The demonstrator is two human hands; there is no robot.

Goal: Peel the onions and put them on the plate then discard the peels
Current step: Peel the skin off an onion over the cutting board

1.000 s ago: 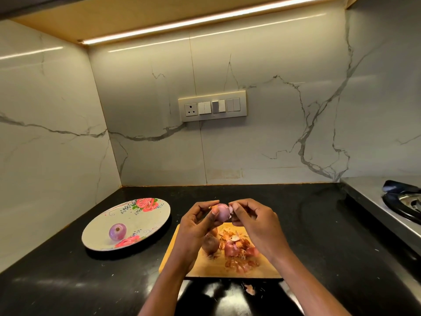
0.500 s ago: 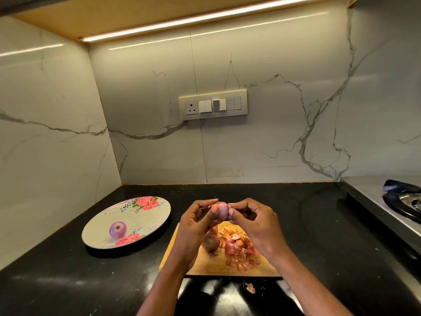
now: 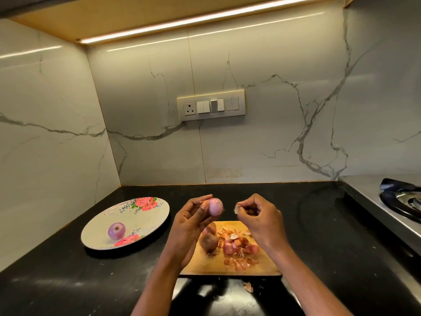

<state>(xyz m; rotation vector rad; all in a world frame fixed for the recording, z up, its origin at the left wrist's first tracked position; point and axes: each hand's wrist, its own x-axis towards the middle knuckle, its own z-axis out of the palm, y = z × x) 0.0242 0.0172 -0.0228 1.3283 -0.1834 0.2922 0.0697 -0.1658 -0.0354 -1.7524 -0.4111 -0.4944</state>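
We see the left hand (image 3: 191, 226) holding a nearly bare, pale pink onion (image 3: 215, 206) between thumb and fingertips, raised above the far edge of the cutting board (image 3: 230, 269). The right hand (image 3: 259, 215), just beside it but apart from it, pinches a small scrap of peel (image 3: 237, 209) between its curled fingers. We judge this second onion close to finished. On the board below the hands lies one onion still in its brown skin (image 3: 208, 242), next to a heap of loose peels (image 3: 239, 245). To the left, well apart on the black worktop (image 3: 68, 281), the floral plate (image 3: 145, 215) holds one peeled onion (image 3: 116, 231). Remaining, in our reading: plating the held onion, peeling the last one, and discarding the peels, including a stray flake (image 3: 248, 287) on the worktop in front of the board.
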